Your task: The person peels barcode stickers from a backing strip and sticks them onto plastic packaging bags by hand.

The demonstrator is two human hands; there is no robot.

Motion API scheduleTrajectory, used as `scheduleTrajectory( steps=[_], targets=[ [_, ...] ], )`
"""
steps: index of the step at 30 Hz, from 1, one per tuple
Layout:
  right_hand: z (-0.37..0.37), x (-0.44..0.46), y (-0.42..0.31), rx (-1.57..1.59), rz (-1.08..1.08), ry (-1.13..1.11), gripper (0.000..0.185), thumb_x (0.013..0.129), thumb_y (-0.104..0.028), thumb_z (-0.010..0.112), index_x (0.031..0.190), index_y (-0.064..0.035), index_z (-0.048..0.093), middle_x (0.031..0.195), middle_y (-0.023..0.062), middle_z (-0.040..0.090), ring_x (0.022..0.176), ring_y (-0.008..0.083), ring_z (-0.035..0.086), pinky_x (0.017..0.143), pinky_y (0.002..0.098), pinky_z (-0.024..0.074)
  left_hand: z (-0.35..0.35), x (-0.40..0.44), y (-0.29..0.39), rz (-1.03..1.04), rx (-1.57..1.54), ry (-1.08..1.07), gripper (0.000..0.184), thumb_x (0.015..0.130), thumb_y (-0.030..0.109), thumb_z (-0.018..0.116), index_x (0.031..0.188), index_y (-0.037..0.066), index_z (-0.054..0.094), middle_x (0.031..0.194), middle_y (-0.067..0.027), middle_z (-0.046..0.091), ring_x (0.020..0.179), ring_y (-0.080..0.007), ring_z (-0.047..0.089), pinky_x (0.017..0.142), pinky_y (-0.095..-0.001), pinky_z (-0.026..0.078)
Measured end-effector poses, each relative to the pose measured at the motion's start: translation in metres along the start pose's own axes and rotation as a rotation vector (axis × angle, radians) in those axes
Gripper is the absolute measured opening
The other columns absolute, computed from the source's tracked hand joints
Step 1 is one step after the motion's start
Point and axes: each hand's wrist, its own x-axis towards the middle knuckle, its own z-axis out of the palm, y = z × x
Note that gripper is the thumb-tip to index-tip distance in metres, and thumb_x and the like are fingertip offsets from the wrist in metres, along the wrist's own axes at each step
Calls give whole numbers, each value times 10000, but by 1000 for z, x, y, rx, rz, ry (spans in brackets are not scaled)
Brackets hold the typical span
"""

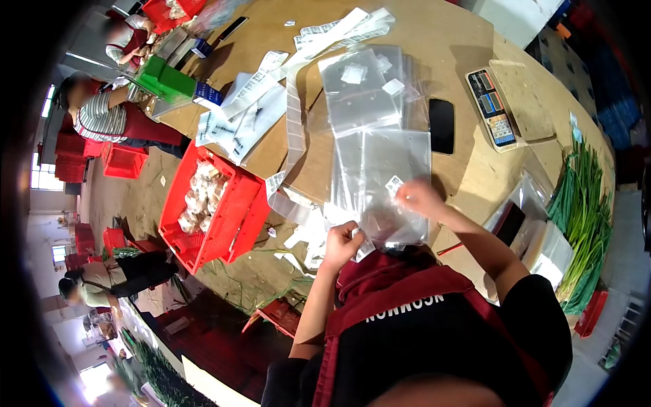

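Observation:
Clear plastic bags (383, 159) lie in a flat, overlapping pile on the table in front of me. My right hand (418, 199) is over the nearest bag, its fingers pinched at a small white printed label (393, 184). By the bag's near left corner, my left hand (342, 245) is closed with the thumb on top, on the end of a white label strip. That long label strip (294, 122) winds across the table and hangs over its left edge. Several white squares (353, 74) lie on the farther bags.
A black phone (441, 127) and a scale (491, 108) lie right of the bags. Green stalks (582, 214) are at the right edge. A red crate (217, 210) with packed bags stands left, below the table edge. Other people work at the left.

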Motion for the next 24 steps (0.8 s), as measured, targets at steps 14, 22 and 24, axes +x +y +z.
scheduleTrajectory(
  steps=[14, 22, 24],
  targets=[
    [13, -13, -54, 528, 503, -394, 153, 809, -183, 654, 842, -37, 622, 748, 30, 609, 660, 82, 568, 566, 217, 464, 32, 18, 4, 190, -84, -232, 181, 820, -16, 554, 1001, -10, 550, 752, -52, 606, 644, -109, 563, 585, -259, 462],
    [14, 0, -57, 440, 258, -124, 65, 799, -108, 638, 781, -66, 591, 720, 41, 600, 614, 111, 553, 529, 224, 445, 12, 13, -2, -109, 168, -88, 296, 777, 273, 677, 755, -2, 569, 524, -88, 493, 460, -155, 475, 466, -312, 387],
    [9, 12, -45, 88, 217, 47, 108, 786, -165, 649, 828, -86, 590, 725, 36, 598, 632, 129, 568, 545, 269, 445, 4, 14, 5, 10, 416, -29, 277, 790, 268, 652, 739, 9, 571, 572, -144, 544, 517, -278, 548, 505, -357, 419]
  ],
)
